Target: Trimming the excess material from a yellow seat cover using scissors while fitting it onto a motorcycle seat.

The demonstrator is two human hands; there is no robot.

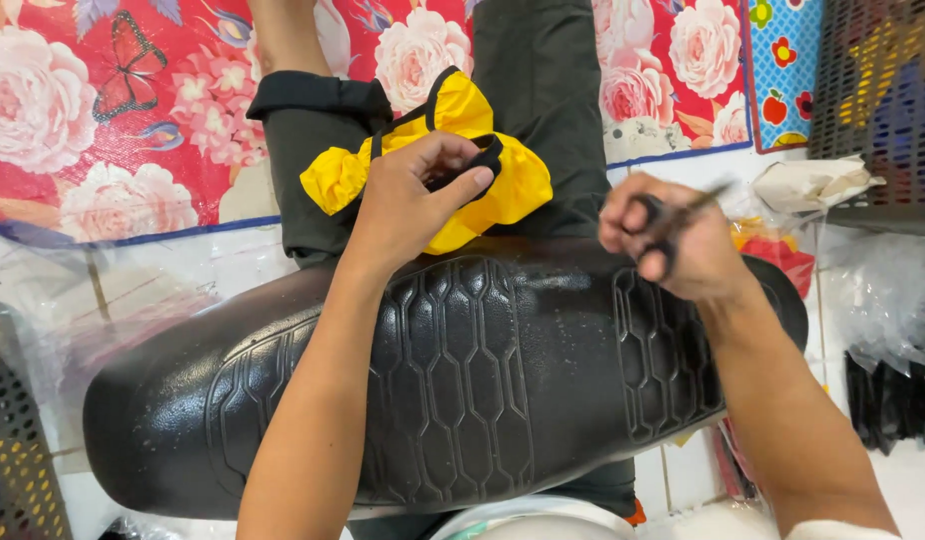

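My left hand (415, 197) grips a yellow fabric piece (483, 165) with black trim, pinching a black strap of it between thumb and fingers. The fabric rests on my dark-trousered legs (543, 80). My right hand (673, 240) holds a pair of scissors (683, 213), blurred with motion, a little to the right of the fabric. Both forearms reach over a black padded seat (483, 380) with an embossed hexagon pattern that lies across my lap.
A red floral mat (103, 110) covers the floor ahead. Dark perforated crates stand at the top right (878, 100) and lower left (13, 440). Clear plastic bags (883, 290), a crumpled white wrapper (808, 185) and red-yellow fabric (778, 250) lie at the right.
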